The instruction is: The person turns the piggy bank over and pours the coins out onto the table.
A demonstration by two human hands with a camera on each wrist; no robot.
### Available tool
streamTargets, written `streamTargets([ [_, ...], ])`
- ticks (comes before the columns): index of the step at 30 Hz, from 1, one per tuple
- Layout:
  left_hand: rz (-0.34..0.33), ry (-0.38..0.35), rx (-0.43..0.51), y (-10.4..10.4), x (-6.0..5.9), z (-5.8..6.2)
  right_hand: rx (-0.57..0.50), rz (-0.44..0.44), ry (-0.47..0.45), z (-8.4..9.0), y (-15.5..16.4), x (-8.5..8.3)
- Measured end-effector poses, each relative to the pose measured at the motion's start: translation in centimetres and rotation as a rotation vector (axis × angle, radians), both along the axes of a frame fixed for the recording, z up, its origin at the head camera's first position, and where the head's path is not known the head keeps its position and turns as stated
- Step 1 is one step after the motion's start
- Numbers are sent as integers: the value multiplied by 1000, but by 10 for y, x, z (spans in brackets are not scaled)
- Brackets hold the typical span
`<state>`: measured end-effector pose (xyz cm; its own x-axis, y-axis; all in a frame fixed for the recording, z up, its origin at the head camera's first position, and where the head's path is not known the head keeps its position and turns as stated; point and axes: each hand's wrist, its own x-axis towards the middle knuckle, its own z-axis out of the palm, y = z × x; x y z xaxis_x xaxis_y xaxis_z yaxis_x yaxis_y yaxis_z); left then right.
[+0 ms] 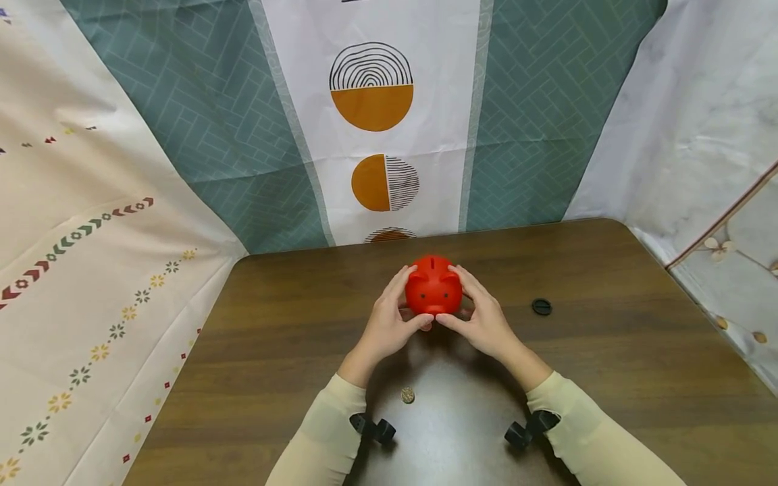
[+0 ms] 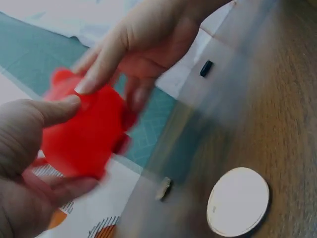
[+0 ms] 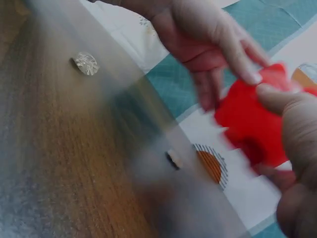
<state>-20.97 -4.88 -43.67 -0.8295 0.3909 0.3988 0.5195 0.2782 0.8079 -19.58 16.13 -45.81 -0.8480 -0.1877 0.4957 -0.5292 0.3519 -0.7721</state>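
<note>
Both hands cup a red piggy bank at frame centre, just above the worktop. Left hand & right hand curl round its sides, prob. to steady it. Coin lower centre, black cap to the right.

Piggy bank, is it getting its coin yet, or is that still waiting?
Still waiting. The red piggy bank is held between the left hand and the right hand, over the wooden table. The coin lies on the table near the person, untouched. A small black round cap lies apart to the right. So the bank is in hand; the coin is not.
</note>
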Motion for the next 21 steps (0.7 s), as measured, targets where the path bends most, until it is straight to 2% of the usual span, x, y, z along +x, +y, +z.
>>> streamTargets([
  [2,-20,74,32,1,2,3,-16,-10,90,4,0,2],
  [4,-21,119,42,2,2,6,-30,-14,124,7,1,2],
  [6,-10,94,26,2,2,5,-17,-13,76,7,1,1],
  [9,13,-7,-25,1,1,1,22,-11,-51,2,2,0],
  [11,14,-51,-33,0,0,-2,41,-17,-83,0,2,0],
  [17,15,-68,-27,1,-1,-3,34,-34,-93,0,2,0],
  [21,4,-45,-3,1,1,-3,50,-30,-35,2,2,1],
])
